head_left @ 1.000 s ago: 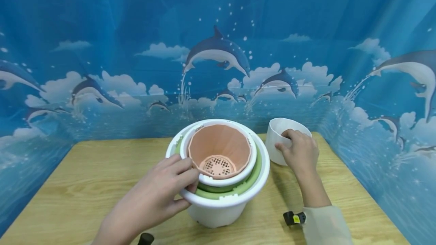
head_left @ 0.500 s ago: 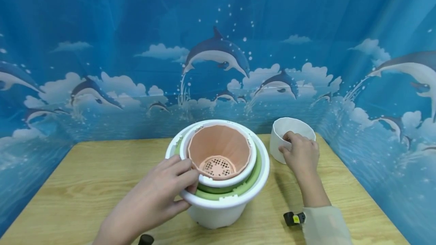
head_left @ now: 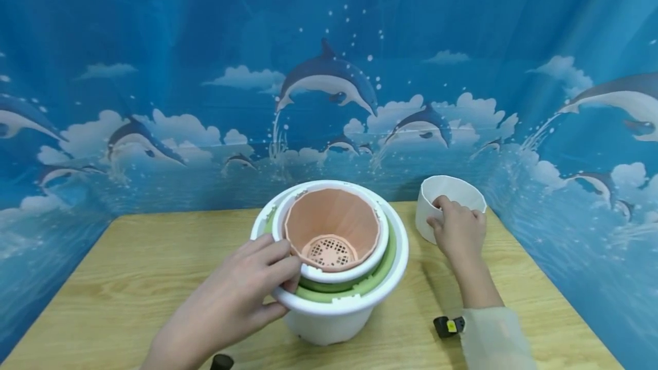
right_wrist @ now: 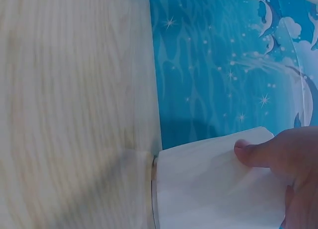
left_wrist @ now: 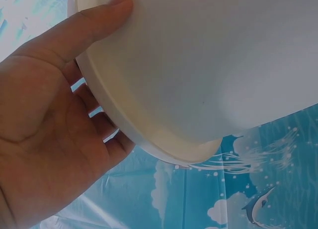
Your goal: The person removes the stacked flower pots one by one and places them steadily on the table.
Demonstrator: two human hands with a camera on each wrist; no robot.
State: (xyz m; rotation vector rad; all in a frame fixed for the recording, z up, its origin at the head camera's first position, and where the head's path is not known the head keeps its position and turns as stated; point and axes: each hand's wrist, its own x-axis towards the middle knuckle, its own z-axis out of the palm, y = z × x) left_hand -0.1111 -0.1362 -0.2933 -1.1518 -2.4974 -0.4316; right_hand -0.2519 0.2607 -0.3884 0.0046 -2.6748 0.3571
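Note:
My left hand grips the near-left rim of a large white flowerpot, thumb outside and fingers over the edge. Nested within that pot are a green pot, a smaller white pot and, innermost, a terracotta-pink pot with a holed bottom. In the left wrist view the thumb presses the outer wall of the white flowerpot. At the back right, my right hand pinches the near rim of a separate white pot, fingers inside, thumb outside. The right wrist view shows this white pot from the side.
A wood-grain table carries the pots. Behind and along both sides hangs a blue dolphin-print curtain, close to the right-hand pot. A black wrist device sits at the right sleeve.
My right hand has shifted the separate white pot rightward, toward the table's back-right corner, and the pot has become more upright. My left hand and the nested pots have stayed in place.

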